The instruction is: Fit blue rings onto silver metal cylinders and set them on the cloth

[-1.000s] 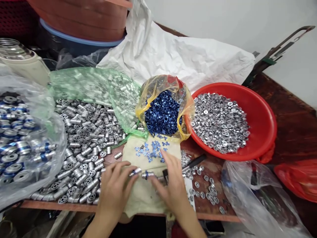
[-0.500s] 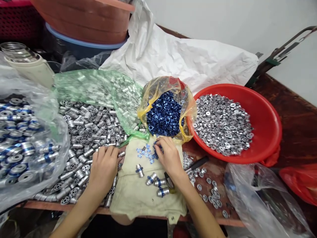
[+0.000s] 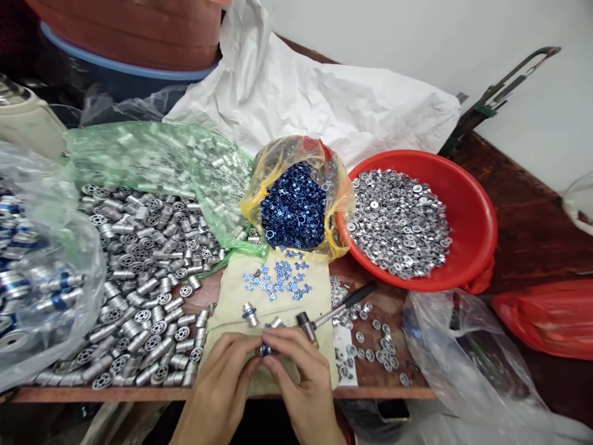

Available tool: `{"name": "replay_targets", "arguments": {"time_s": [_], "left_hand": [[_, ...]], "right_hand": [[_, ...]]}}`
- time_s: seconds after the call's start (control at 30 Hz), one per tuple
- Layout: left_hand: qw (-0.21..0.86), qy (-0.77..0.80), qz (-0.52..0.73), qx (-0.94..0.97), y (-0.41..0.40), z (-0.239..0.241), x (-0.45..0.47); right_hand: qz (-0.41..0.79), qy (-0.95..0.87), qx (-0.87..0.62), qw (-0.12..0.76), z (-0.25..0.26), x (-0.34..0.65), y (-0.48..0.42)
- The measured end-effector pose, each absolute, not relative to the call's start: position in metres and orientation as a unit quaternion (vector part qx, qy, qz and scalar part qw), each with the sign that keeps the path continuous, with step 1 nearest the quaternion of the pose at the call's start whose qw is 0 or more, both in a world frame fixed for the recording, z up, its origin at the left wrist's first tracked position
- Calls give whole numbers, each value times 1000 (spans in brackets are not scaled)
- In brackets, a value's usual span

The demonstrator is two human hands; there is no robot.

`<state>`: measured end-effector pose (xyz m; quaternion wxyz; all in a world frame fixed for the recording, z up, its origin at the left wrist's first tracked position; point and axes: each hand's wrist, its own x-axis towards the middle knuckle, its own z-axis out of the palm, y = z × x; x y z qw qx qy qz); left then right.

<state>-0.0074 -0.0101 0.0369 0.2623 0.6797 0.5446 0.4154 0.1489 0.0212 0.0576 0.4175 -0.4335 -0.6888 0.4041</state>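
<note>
My left hand (image 3: pixel 222 380) and my right hand (image 3: pixel 303 377) meet over the front of a pale cloth (image 3: pixel 231 290). Their fingertips pinch a small metal cylinder with a blue ring (image 3: pixel 265 350) between them; most of it is hidden by the fingers. Just beyond lie a silver cylinder with a blue ring around it (image 3: pixel 250 314) and a second, partly covered one (image 3: pixel 275 322). Thin blue star-shaped rings (image 3: pixel 278 278) are scattered over the far half of the cloth. Beside my right hand rests a hammer (image 3: pixel 345 303), its head on the cloth.
Loose silver cylinders (image 3: pixel 152 334) pile up on the left, near a green bag (image 3: pixel 139 148) and a clear bag of blue-ringed parts (image 3: pixel 88 296). Behind the cloth stands a yellow bag (image 3: pixel 252 207) of blue rings. A red basin (image 3: pixel 477 228) holds small silver discs; more discs (image 3: pixel 386 352) lie below.
Both hands have come together at the cloth's front, my left from the cylinder pile, my right from the blue rings. They now hold a blue-ringed cylinder. The hammer is more exposed; the view has shifted.
</note>
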Motion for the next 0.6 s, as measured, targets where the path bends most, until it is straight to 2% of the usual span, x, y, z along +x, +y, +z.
{"name": "replay_targets", "arguments": {"time_s": [0.13, 0.27, 0.4, 0.6], "left_hand": [[329, 531, 421, 658, -15, 29, 8], [376, 539, 413, 631, -15, 31, 13], [390, 570, 406, 599, -12, 38, 11], [422, 582, 397, 570, -11, 43, 15]], "right_hand": [[314, -735, -457, 389, 51, 183, 7], [82, -710, -622, 320, 38, 250, 22], [64, -694, -663, 273, 26, 292, 41], [57, -682, -688, 239, 14, 292, 54]]}}
